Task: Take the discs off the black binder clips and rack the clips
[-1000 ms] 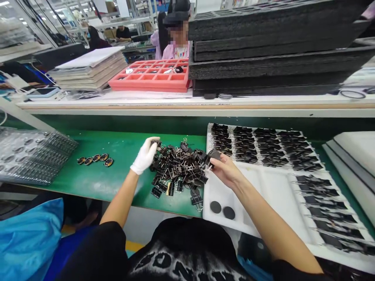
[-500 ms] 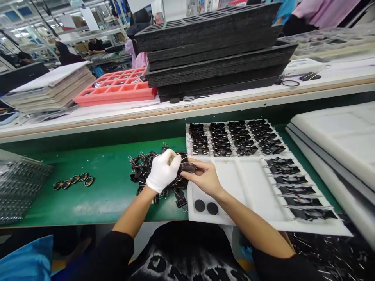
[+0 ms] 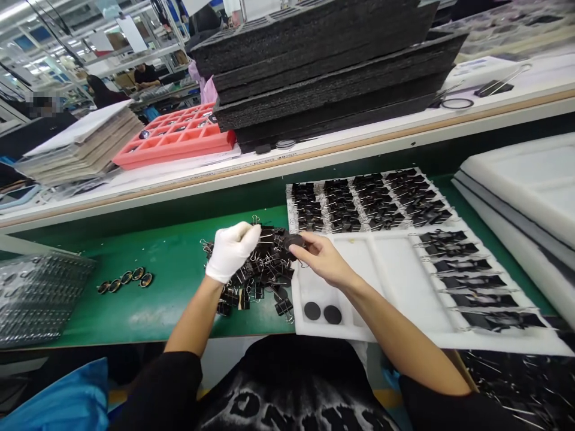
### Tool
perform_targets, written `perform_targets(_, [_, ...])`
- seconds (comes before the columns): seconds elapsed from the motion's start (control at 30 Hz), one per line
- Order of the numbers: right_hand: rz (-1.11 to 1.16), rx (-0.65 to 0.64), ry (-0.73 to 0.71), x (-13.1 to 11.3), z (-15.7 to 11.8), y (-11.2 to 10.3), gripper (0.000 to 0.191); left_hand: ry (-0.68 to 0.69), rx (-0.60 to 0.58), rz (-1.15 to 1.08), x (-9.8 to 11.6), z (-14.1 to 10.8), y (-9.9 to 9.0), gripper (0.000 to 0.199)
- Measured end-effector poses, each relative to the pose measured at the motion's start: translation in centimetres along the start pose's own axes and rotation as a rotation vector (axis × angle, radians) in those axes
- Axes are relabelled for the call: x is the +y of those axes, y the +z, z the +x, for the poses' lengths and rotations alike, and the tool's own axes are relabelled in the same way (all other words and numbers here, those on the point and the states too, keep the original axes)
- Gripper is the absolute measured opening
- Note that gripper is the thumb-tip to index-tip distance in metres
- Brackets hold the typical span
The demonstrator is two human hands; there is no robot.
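My left hand (image 3: pixel 231 248), in a white glove, is closed over the left side of a heap of black binder clips (image 3: pixel 265 266). Its curled fingers hide whatever they may hold; a silver clip handle shows right beside them. My bare right hand (image 3: pixel 327 260) pinches a round black disc (image 3: pixel 294 242) between thumb and fingers, at the heap's right edge. Two more black discs (image 3: pixel 332 315) lie flat in the near left part of a white foam tray (image 3: pixel 395 263). Rows of binder clips (image 3: pixel 377 200) fill the tray's far compartments, and others lie down its right side.
Small round gold-rimmed pieces (image 3: pixel 126 278) lie on the green table (image 3: pixel 171 251) at left, beside stacked clear trays (image 3: pixel 40 299). More white foam trays (image 3: pixel 530 173) lean at right. A shelf holds a red divided tray (image 3: pixel 175 143) and tall black foam stacks (image 3: pixel 332 78).
My left hand has drawn left, away from my right hand, and the hands are now apart. The disc in my right hand now shows its flat face. The camera view has shifted slightly.
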State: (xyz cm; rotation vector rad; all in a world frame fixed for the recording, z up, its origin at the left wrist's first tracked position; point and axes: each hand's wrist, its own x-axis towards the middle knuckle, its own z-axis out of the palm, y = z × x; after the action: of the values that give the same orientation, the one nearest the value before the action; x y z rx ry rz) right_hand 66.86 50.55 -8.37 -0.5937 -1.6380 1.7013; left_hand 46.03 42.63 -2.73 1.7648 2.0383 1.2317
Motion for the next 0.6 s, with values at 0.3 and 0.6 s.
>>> perform_targets(0.3, [-0.108,-0.038,-0.059,0.2,-0.2,0.6,0.021,0.225,-0.345,0.208,1.2,1.7,-1.5,0.039])
perform_targets(0.6, [-0.439,0.041,-0.363,0.2,-0.1,-0.4,0.011,0.049,-0.442,0.115,1.1,1.1,-1.1,0.039])
